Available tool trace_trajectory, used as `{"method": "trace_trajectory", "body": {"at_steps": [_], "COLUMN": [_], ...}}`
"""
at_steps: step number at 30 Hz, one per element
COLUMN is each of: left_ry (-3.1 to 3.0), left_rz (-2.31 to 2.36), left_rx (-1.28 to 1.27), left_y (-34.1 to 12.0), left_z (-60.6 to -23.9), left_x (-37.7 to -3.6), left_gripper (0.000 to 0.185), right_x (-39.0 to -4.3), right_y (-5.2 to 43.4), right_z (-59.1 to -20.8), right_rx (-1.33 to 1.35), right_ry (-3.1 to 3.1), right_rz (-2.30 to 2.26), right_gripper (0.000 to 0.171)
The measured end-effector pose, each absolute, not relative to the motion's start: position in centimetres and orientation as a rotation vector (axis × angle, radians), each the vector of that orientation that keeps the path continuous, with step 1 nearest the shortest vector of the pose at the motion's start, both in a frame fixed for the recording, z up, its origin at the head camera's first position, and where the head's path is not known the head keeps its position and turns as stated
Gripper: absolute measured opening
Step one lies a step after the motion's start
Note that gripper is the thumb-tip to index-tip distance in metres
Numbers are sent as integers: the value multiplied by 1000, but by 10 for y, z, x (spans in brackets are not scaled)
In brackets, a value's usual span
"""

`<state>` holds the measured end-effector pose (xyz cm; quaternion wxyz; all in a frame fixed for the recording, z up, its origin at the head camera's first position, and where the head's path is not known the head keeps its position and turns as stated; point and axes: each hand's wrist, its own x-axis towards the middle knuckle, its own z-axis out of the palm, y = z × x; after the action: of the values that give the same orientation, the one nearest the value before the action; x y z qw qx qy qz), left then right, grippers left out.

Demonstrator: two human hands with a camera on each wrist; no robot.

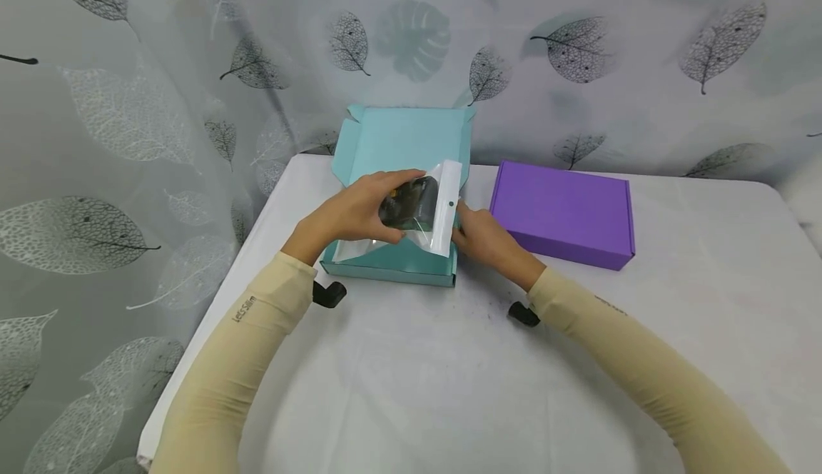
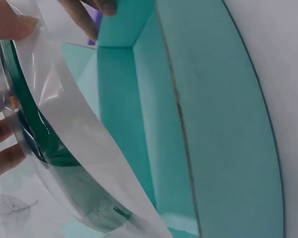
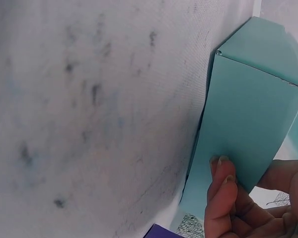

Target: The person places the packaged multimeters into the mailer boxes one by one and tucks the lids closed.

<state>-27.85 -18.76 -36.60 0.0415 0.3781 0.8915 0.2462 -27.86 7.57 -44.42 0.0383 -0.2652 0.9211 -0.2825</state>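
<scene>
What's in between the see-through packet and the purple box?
In the head view, the right hand lies between the see-through packet and the purple box, gripping the side of the teal box.

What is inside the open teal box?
Inside the teal box, only bare inner surfaces are visible; the plastic bag in the left hand covers part, which cannot be seen.

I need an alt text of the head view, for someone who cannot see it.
A left hand holds a clear plastic packet with a dark item over an open teal box, while the right hand grips the box's side. A closed purple box lies to the right on a white-covered table.
</scene>
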Motion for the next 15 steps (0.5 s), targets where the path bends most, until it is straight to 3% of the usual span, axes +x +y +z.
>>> {"method": "trace_trajectory", "body": {"at_steps": [6,15], "left_ry": [2710,2710], "left_rz": [691,584], "left_rx": [1109,1060], "left_y": [-191,-184], "left_z": [-378,-385], "left_x": [-286,-287], "left_gripper": [95,98], "right_x": [-278,-276], "right_y": [75,76], "right_z": [-443,-448], "right_rx": [-759,-794], "right_ry": [2809,2861], "right_rz": [-835,-847], "right_gripper": [61,55]}}
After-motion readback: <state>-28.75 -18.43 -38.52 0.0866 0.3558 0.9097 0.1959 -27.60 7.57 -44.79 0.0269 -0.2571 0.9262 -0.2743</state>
